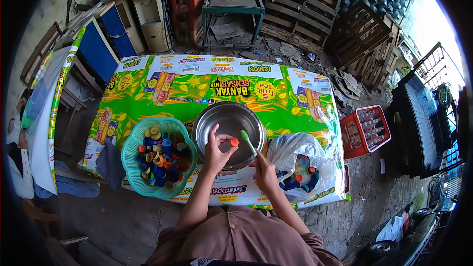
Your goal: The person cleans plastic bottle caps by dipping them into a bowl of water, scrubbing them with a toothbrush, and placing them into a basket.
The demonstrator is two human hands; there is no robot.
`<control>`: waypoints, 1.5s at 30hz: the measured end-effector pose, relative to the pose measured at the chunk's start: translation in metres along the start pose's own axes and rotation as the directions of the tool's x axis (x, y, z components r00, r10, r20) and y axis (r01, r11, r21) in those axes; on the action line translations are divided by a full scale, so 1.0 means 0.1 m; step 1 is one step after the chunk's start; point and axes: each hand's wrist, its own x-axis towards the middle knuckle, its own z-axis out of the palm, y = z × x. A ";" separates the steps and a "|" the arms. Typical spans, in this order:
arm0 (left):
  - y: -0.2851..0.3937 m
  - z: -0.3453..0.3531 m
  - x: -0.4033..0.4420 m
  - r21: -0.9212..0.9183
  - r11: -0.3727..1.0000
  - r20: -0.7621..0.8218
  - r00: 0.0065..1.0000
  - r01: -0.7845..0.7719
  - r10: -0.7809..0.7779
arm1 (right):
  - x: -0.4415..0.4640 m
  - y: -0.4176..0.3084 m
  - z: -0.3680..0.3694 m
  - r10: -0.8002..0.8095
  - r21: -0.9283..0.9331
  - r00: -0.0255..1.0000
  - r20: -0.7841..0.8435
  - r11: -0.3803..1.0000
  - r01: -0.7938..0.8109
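Between the fingertips of my left hand (217, 151) is an orange bottle cap (234, 142), held over the metal bowl (201, 123). My right hand (266, 173) grips a toothbrush (249, 143) with a green head, which points up and left over the bowl's right side. The cap and the brush head are apart. To the left stands a turquoise plastic basket (129, 160) with many bottle caps (160, 160) in several colours. On the right, beside my right hand, a clear plastic bag (320, 150) holds more coloured caps.
A printed green and white sheet (187, 81) covers the table. A dark cloth (109, 165) hangs at its left edge. Right of the table stands a red crate (367, 128) of bottles. Behind are a small table (233, 2), wooden pallets (303, 7) and stacked crates (188, 5). Another person (22, 162) is at far left.
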 end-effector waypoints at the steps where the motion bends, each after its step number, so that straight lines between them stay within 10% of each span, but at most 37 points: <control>1: 0.01 -0.01 0.00 0.004 1.000 0.004 1.000 0.005 -0.005 | -0.03 -0.01 0.02 0.001 0.000 1.000 0.001 1.000 -0.001; 45: 0.02 -0.02 -0.02 -0.063 0.998 0.012 1.000 -0.027 0.028 | -0.06 0.01 0.13 -0.015 -0.095 1.000 0.018 0.995 0.017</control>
